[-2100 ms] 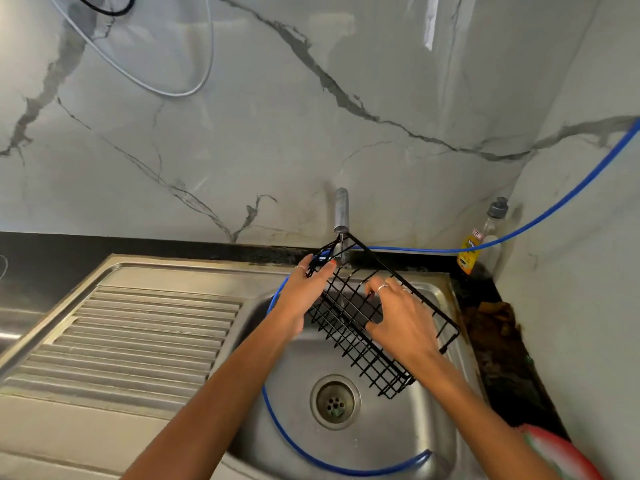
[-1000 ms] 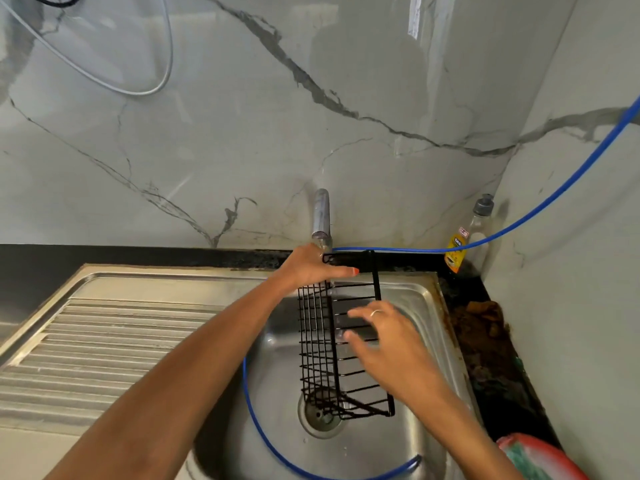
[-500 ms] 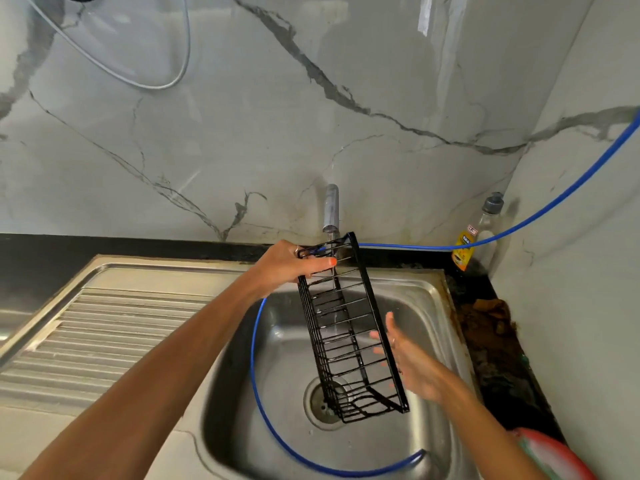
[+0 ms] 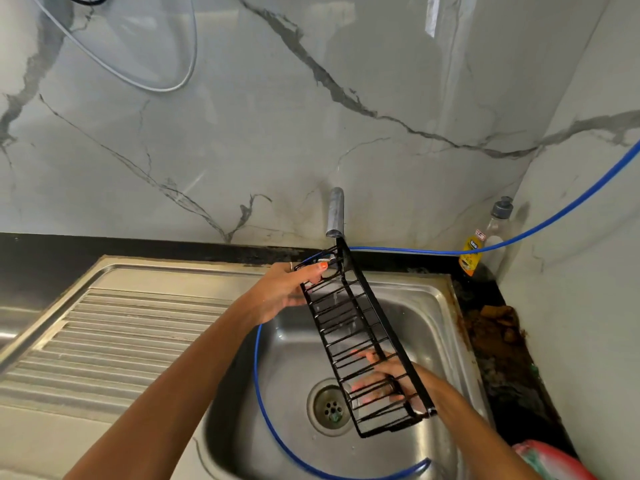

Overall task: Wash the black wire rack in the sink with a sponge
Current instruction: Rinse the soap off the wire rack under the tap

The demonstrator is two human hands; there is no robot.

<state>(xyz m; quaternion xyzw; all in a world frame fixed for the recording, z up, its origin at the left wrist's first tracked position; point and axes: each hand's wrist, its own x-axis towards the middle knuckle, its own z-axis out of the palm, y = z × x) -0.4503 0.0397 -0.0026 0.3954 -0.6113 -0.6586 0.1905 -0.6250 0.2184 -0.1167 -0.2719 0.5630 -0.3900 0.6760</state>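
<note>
The black wire rack [image 4: 349, 317] hangs tilted over the steel sink [image 4: 433, 306], its far end up under the tap [image 4: 335, 213] and its near end low over the drain [image 4: 330, 407]. My left hand [image 4: 284, 292] grips the rack's upper end, thumb on the top wire. My right hand [image 4: 388, 382] lies behind the lower part of the rack, fingers spread and seen through the wires, touching its underside. No sponge shows.
A blue hose [image 4: 263, 393] loops through the sink and runs up the right wall. A dish soap bottle [image 4: 483, 237] stands in the back right corner. A brown rag [image 4: 495, 327] lies on the dark counter right of the sink. The ribbed drainboard [image 4: 114, 334] lies to the left.
The rack has turned from lying flat under both hands to standing on edge and slanting. My right hand slid from on top of it down behind its lower end. My left hand kept its grip.
</note>
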